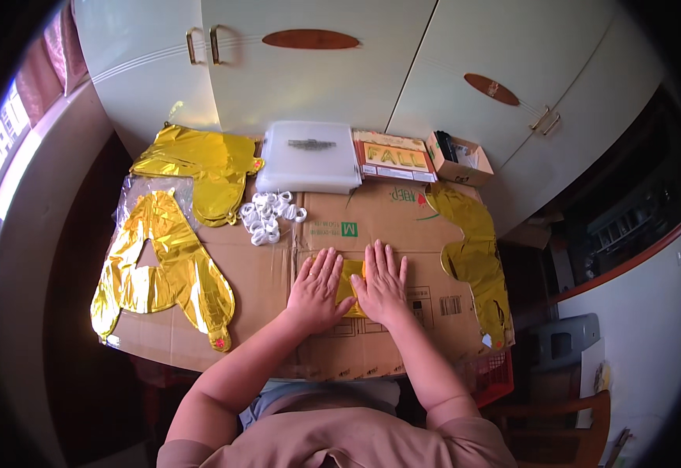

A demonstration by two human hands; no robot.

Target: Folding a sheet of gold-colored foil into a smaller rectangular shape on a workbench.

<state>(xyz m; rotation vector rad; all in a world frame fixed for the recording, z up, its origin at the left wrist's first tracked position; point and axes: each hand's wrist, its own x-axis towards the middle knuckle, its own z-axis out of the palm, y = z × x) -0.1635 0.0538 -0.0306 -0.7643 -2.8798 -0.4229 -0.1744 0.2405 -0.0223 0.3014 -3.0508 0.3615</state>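
Observation:
A small folded piece of gold foil (351, 272), looking like a flattened foil balloon, lies on the cardboard in front of me. My left hand (319, 290) rests flat over its left side, fingers stretched forward. Over the right side lies my right hand (381, 287), also flat with fingers extended. Both palms cover much of the foil, so its full outline is hidden. To the left is a flat gold foil balloon (170, 273) shaped like the letter A. Behind it another gold foil balloon (208, 160) overlaps clear plastic. A curved gold foil balloon (477, 269) lies along the right edge.
Flattened cardboard (266, 331) covers the table. Several small white ribbon rolls (266, 214) lie left of centre. Along the back stand a translucent plastic box (305, 152), a flat printed package (395, 158) and a small open carton (461, 158). Pale cabinets (317, 78) rise behind.

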